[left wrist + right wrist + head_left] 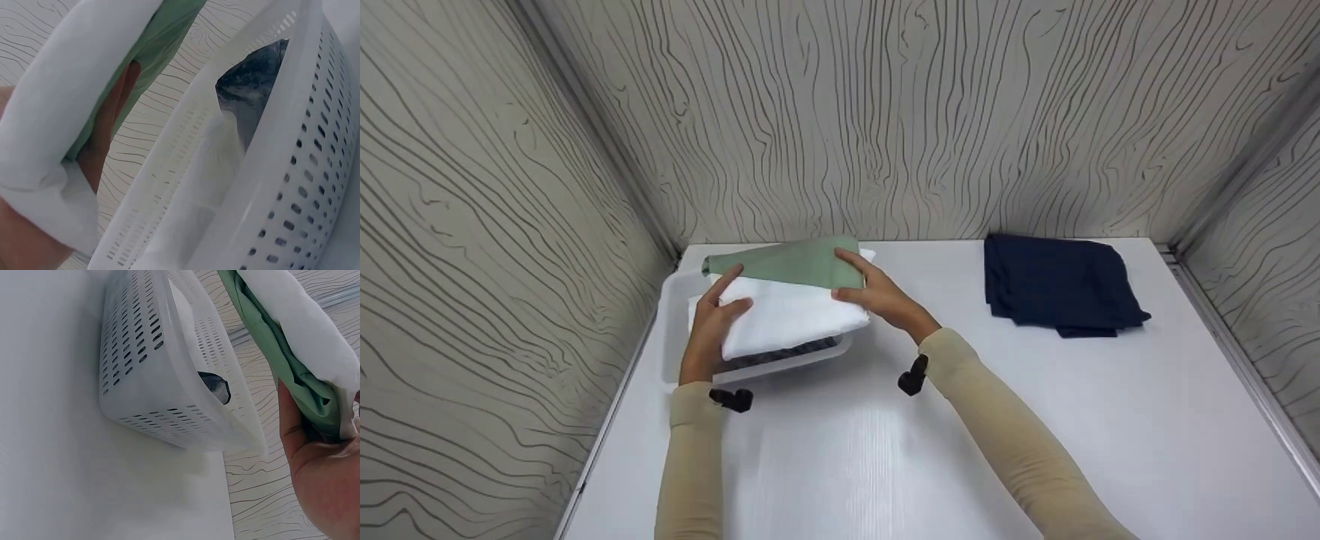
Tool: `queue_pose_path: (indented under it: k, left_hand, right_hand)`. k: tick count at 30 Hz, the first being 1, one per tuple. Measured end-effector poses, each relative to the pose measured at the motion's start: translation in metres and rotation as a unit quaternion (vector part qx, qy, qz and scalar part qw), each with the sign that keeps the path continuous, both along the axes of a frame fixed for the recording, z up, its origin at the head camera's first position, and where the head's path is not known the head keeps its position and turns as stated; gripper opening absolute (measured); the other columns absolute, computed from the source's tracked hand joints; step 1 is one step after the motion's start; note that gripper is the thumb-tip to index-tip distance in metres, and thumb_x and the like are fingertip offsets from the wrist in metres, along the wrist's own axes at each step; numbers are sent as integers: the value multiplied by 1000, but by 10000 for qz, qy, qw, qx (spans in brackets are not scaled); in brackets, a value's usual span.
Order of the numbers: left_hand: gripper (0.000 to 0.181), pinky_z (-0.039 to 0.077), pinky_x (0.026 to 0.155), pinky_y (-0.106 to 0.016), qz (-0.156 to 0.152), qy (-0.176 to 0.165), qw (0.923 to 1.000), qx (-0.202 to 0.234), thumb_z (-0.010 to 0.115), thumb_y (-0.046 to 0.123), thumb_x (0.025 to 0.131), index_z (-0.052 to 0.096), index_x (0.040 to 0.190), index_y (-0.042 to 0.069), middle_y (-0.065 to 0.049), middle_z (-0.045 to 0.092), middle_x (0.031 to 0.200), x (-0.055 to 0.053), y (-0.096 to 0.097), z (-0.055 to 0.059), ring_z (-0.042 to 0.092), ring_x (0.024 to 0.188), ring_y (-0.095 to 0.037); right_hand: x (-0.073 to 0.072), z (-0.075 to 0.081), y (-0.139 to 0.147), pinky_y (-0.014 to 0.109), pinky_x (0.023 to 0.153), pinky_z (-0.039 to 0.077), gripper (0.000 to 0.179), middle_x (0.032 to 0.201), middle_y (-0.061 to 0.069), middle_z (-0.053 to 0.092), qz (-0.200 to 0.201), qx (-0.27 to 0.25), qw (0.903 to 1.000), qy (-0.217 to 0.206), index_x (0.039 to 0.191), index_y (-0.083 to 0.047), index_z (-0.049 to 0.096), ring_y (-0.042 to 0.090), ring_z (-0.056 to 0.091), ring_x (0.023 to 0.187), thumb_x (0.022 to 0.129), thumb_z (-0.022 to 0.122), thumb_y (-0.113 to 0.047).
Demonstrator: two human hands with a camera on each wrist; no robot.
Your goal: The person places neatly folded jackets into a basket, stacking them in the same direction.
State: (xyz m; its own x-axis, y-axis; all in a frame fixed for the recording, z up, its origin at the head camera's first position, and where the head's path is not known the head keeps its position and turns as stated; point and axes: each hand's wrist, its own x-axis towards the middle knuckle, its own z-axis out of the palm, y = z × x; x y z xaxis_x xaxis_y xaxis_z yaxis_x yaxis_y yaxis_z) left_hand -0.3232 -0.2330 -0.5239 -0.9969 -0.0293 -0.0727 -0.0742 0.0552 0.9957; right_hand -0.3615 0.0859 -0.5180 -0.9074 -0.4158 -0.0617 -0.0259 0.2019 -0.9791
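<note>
Both hands hold a folded bundle of white and green cloth (791, 322) above a white perforated basket (673, 330). My left hand (709, 330) grips the bundle's left end, thumb on the white side and fingers reaching behind. At the other end my right hand (885, 296) pinches it, with fingers on the green layer (264, 343). The wrist views show the bundle raised over the basket rim (259, 191). Inside the basket lie a white cloth (194, 197) and a dark, shiny-looking piece (253, 87).
A folded navy cloth (1057, 281) lies on the white table (840, 450) at the right rear. Wood-grain patterned panels (840, 120) enclose the table at the back and sides. The basket stands near the left back corner.
</note>
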Motion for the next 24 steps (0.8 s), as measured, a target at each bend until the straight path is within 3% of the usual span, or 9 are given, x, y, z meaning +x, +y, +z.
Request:
queue_pose_path:
  k: [5,11,18,24]
  left_hand:
    - [66,11,135,-54,-4,-144,9998,-113,70,13,100,52,159,35,9,18,179,0,-8,1,0,168,-21]
    - [65,16,134,-53,-117,-15,9991,-409,70,10,100,51,160,28,4,25,177,-7,-19,3,2,168,-23]
    - [69,7,135,-56,-194,-105,9968,-771,76,9,96,53,159,22,-2,25,178,-16,-31,8,0,168,-29]
    - [68,7,134,-58,-431,-35,9930,-1099,77,10,96,52,159,16,-7,27,177,-17,-39,8,4,168,-32]
  right_hand:
    - [-1,1,-7,63,129,26,86,180,10,10,74,83,9999,-34,170,-32,29,40,18,164,97,74,-27]
    - [-4,3,-13,63,130,22,84,180,9,13,149,187,9997,60,170,-29,31,38,15,166,98,74,-25]
    - [-6,6,-17,61,131,22,83,179,11,15,201,325,9992,83,170,-27,31,38,16,165,98,72,-22]
    - [-9,6,-22,61,132,18,79,178,9,23,269,484,9983,161,169,-20,34,36,15,166,98,70,-19]
